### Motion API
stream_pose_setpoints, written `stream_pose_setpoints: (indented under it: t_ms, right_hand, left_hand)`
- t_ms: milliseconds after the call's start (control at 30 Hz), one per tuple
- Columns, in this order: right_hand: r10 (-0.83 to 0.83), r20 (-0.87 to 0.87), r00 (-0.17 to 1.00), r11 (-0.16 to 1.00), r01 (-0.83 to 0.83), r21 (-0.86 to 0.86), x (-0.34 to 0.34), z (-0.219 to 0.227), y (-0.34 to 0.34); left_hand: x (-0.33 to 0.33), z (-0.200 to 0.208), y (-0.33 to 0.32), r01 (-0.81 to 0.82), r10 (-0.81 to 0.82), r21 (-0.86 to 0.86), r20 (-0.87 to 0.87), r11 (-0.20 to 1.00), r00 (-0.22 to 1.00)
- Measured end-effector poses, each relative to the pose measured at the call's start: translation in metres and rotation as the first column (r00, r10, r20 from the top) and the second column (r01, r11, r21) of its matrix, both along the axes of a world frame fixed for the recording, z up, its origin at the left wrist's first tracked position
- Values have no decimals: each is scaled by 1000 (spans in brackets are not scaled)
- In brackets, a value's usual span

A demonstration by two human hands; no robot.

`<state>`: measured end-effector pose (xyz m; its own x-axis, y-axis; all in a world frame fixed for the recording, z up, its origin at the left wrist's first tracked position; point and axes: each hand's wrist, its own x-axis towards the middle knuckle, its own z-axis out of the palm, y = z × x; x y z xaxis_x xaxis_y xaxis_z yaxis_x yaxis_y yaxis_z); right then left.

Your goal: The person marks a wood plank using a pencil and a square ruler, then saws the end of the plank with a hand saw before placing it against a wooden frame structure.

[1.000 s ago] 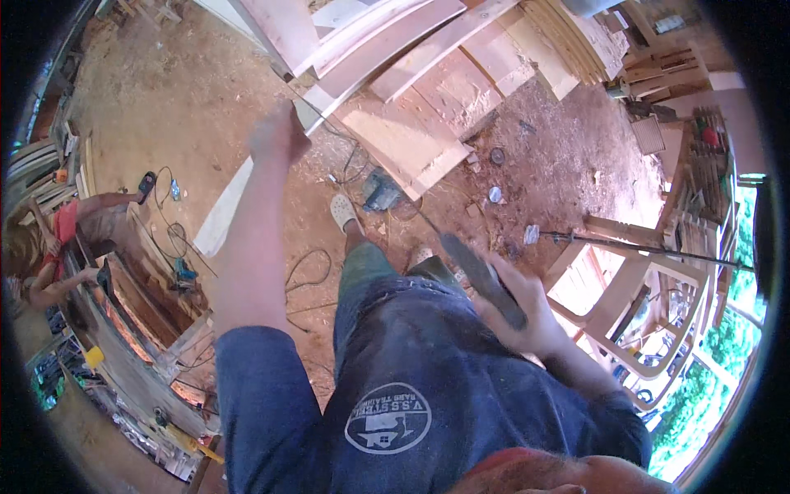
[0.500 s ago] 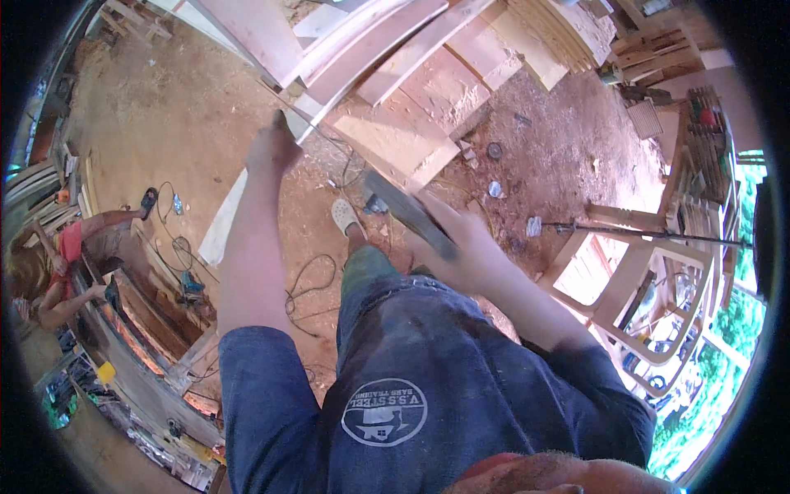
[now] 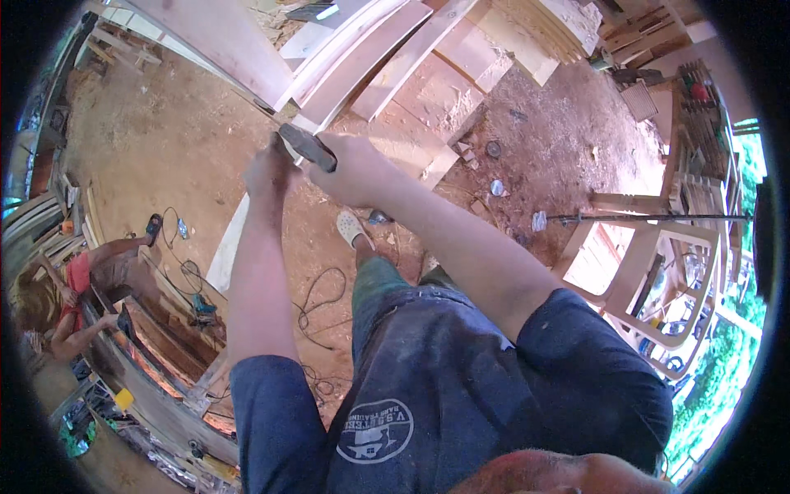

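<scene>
My left hand (image 3: 268, 171) is closed round a thin chisel-like tool, mostly hidden by the fingers, by the lower corner of a long pale wooden panel (image 3: 226, 41). My right hand (image 3: 352, 171) grips a grey-brown block (image 3: 308, 146), its far end up against the left hand and the tool. Whether the block touches the tool cannot be made out. Both arms reach forward, hands close together.
Several stacked planks (image 3: 428, 99) with shavings lie ahead. Wooden frames (image 3: 658, 284) stand at the right. A cable (image 3: 321, 305) and a blue power tool (image 3: 202, 305) lie on the dirt floor. Another person (image 3: 70, 288) sits at the left. My shoe (image 3: 350, 226) shows below.
My right hand has swung forward and left with the block, from near my waist to beside my left hand. The left hand stays by the panel corner.
</scene>
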<state>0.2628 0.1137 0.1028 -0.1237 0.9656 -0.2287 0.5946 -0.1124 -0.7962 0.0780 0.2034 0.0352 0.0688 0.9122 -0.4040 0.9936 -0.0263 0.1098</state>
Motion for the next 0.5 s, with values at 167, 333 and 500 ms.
stream_pose_setpoints:
  t_ms: [167,333,500]
  right_hand:
    - [31,-143,989,990,-10,143,47,36,-98]
    - [4,-81,997,999,-8,-43,140,103,-259]
    - [-18,-93,995,989,4,-149,129,87,-241]
  left_hand:
    - [-16,-25,-5,-66,67,68,-18,996,998]
    - [-16,-19,-10,-27,26,38,18,999,999]
    - [-9,-9,-17,31,-25,68,-79,997,997]
